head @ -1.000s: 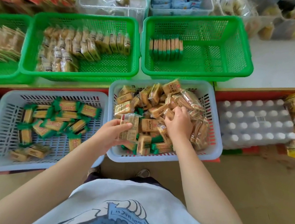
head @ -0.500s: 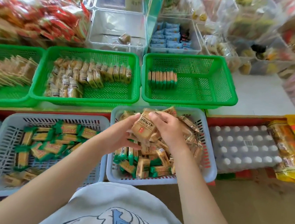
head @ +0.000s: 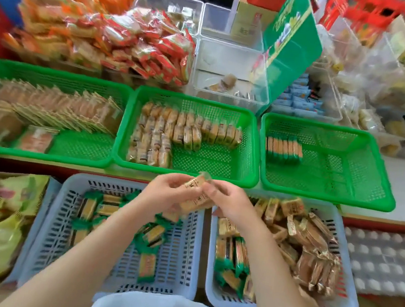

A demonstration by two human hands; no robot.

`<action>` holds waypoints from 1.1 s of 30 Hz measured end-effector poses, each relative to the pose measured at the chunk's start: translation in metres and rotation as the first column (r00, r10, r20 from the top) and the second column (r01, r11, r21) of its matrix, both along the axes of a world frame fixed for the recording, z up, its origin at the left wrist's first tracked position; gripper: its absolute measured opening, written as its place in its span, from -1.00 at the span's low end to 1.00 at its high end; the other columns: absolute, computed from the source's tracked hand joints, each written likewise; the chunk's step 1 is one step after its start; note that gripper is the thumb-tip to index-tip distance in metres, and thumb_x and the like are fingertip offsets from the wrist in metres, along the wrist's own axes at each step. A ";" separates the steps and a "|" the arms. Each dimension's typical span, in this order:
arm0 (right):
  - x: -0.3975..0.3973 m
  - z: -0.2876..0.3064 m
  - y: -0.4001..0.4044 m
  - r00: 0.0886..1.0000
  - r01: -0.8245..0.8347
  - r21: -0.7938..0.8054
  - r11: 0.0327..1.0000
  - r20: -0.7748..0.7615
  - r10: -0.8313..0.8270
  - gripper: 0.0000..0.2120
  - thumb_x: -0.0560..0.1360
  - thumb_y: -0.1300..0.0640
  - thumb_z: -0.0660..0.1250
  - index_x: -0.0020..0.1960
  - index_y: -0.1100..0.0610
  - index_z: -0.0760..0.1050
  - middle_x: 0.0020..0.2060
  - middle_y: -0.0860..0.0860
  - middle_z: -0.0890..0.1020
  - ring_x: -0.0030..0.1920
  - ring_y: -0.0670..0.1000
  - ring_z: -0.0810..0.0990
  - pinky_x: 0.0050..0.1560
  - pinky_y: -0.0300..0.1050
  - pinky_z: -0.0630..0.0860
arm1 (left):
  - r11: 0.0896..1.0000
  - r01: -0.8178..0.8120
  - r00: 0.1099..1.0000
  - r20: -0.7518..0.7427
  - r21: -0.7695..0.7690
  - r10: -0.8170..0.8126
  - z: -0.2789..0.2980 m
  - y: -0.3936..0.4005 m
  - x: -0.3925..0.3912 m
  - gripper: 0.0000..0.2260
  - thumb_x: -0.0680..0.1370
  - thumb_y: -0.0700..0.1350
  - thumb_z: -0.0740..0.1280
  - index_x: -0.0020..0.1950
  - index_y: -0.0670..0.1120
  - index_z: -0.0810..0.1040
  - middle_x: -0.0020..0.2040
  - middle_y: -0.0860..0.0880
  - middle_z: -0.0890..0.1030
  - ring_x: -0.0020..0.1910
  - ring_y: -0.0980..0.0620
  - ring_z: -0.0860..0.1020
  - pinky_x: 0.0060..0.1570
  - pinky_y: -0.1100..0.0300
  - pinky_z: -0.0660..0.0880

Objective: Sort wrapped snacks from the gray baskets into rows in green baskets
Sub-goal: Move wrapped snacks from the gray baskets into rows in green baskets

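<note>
Snacks [head: 192, 194] pinched between left hand [head: 165, 194] and right hand [head: 228, 203], both grips curled round them, above gray baskets' [head: 113, 285] far rims.

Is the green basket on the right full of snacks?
No, the right green basket holds only one short row of green-wrapped snacks at its far left corner, and most of its floor is bare.

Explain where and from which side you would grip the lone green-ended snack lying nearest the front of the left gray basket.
Grip the green-ended snack across its long sides at the middle, coming from above. It lies flat and apart from the others in the left gray basket, so its sides look free; the crimped green ends look too floppy to grip firmly.
</note>
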State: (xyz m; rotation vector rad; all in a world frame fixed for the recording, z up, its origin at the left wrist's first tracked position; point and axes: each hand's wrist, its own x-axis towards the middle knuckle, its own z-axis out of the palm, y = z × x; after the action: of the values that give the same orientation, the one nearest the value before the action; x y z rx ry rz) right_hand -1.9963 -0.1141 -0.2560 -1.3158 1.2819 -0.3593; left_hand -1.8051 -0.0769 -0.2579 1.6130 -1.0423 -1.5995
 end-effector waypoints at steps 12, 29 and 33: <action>0.092 -0.021 -0.055 0.951 0.248 0.279 0.928 0.110 -0.288 -0.64 0.59 -0.12 0.33 0.20 0.14 0.56 -0.02 0.10 0.66 -0.16 0.00 0.60 -0.25 -0.17 0.47 | 0.983 0.020 0.982 0.188 -0.180 0.014 -0.030 -0.085 0.081 -0.61 0.70 0.11 0.11 0.14 -0.08 0.66 0.08 -0.04 0.66 0.09 0.00 0.58 0.09 0.08 0.48; 0.114 -0.158 -0.197 0.694 0.685 0.024 0.728 -0.328 -0.641 -0.38 0.43 -0.16 0.49 0.36 0.00 0.33 0.30 0.11 0.36 0.11 0.16 0.58 0.15 0.14 0.60 | 0.914 0.403 0.459 0.855 0.043 -0.242 -0.127 -0.090 0.080 -0.34 0.54 0.45 0.00 0.56 0.16 0.25 0.66 0.05 -0.04 0.62 -0.03 -0.19 0.56 -0.16 -0.09; 0.099 -0.174 -0.196 0.704 0.682 0.162 0.713 -0.409 -0.581 -0.19 0.49 -0.22 0.42 0.60 0.00 0.14 0.53 0.11 0.26 0.34 0.23 0.49 0.14 0.15 0.63 | 0.912 0.407 0.444 0.862 0.048 -0.243 -0.127 -0.089 0.080 -0.37 0.55 0.44 0.00 0.54 0.17 0.29 0.66 0.05 -0.02 0.62 -0.02 -0.18 0.56 -0.14 -0.08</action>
State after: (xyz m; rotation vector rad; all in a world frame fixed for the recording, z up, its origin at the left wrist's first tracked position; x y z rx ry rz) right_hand -1.8971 -0.3099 -0.4300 -0.6329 2.0013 -0.4106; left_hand -1.7255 -0.1662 -0.3852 2.2317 -2.0580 -0.7528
